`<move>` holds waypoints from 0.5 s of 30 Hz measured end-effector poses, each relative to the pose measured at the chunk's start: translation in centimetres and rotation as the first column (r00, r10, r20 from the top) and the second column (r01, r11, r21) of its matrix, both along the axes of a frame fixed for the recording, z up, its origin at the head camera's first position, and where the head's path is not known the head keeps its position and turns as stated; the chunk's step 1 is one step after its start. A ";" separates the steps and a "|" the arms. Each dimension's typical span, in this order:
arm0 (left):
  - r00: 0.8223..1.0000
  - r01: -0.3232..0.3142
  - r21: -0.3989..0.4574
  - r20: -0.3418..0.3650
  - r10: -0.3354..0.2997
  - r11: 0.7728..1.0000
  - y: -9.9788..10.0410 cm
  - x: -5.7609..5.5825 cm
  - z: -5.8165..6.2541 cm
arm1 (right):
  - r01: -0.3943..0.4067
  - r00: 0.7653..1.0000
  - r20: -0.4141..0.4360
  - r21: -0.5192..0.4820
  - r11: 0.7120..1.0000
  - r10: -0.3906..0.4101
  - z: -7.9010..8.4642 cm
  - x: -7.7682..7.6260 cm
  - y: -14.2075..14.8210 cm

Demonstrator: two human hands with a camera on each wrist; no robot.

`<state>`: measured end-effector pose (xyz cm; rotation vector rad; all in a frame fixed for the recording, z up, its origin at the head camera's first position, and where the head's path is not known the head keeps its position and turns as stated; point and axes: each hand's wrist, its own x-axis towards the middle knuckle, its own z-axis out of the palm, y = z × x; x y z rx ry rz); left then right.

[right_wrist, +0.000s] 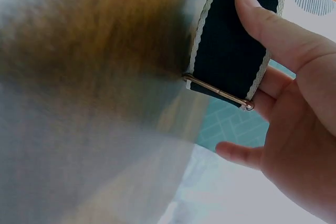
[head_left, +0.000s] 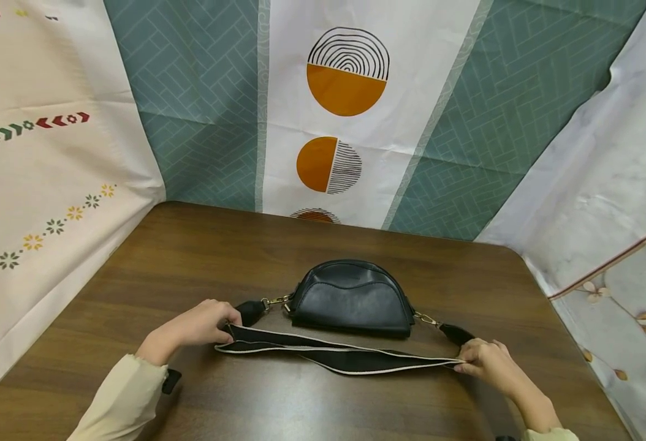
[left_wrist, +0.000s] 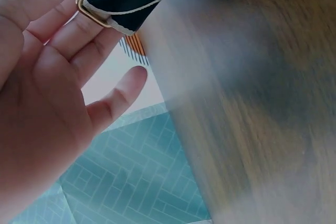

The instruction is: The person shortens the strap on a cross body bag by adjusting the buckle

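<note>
A black half-moon handbag (head_left: 350, 306) stands on the table, its wavy flap facing me. Gold clasps at both sides join it to a wide black shoulder strap (head_left: 350, 362) with white edges, which lies folded in front of it. My left hand (head_left: 206, 321) holds the strap's left end; a gold buckle (left_wrist: 93, 15) rests against its fingers in the left wrist view. At the other end, my right hand (head_left: 487, 362) pinches the strap, thumb on top and fingers behind. A gold slider bar (right_wrist: 218, 88) crosses the strap beside that hand.
The brown wooden table (head_left: 235, 257) runs back to a green and white patterned cloth (head_left: 201, 92). White printed cloths hang along the left and right sides, close to the table's edges.
</note>
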<state>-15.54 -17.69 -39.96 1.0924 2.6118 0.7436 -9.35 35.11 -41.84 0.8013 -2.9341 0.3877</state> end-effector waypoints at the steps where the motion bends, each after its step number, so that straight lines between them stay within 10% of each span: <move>1: 1.000 0.001 0.003 0.005 -0.001 1.000 0.0 0.0 0.0 | -0.023 0.999 -0.027 -0.006 1.000 0.022 -0.1 0.1 0.0; 15: 1.000 -0.017 0.038 0.023 0.016 0.999 0.8 0.3 0.4 | -0.012 1.000 -0.024 -0.033 0.999 0.011 -0.2 0.8 -0.6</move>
